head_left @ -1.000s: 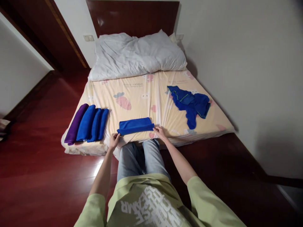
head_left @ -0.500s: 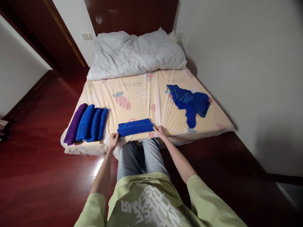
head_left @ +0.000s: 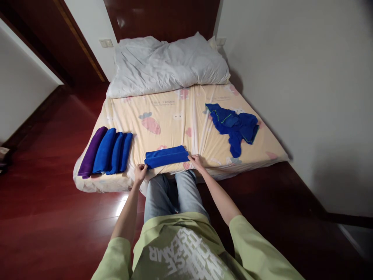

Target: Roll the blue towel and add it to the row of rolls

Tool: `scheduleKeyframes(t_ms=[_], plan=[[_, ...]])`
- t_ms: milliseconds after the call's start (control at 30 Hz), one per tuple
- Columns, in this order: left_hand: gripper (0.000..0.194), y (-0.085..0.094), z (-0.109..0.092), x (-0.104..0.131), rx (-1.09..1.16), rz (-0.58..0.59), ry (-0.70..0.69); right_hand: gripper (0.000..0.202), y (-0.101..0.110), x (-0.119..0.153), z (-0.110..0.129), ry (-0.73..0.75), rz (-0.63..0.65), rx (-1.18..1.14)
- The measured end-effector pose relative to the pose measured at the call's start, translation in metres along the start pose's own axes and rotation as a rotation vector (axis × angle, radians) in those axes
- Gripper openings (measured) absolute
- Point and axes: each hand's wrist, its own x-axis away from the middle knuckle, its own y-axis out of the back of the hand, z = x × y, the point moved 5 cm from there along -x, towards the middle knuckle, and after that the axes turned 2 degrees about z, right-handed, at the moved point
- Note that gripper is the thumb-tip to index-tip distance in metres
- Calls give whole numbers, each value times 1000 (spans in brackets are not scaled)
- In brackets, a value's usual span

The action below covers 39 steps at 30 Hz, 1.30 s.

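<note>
At the bed's [head_left: 262, 155] near edge, both hands stay put: left hand [head_left: 140, 172] pinching the folded blue towel's [head_left: 166, 156] corner, right hand [head_left: 196, 161] flat against its other end, grip unchanged.

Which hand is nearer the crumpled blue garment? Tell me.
Right. The right hand sits at the folded towel's right end, below-left of the garment; the left hand is at the towel's far end.

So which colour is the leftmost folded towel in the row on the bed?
Purple; the leftmost towel shows best in the head view.
</note>
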Motion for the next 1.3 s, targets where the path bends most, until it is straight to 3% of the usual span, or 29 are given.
scheduleKeyframes(t_ms=[133, 600, 1000, 1167, 1300], plan=[[31, 0, -2, 0, -12, 0, -3, 41, 1, 0, -3, -81, -28, -13], [31, -3, -5, -3, -104, 4, -37, 44, 0, -1, -1, -67, -75, -22], [22, -6, -2, 6, -86, -84, -1, 27, 2, -2, 7, -36, -92, 118], [15, 1, -15, 15, -214, -145, -166, 25, 0, -3, 11, -53, -75, 144], [27, -4, -31, 20, -336, -55, -327, 19, 3, 5, 19, -83, -84, 157]])
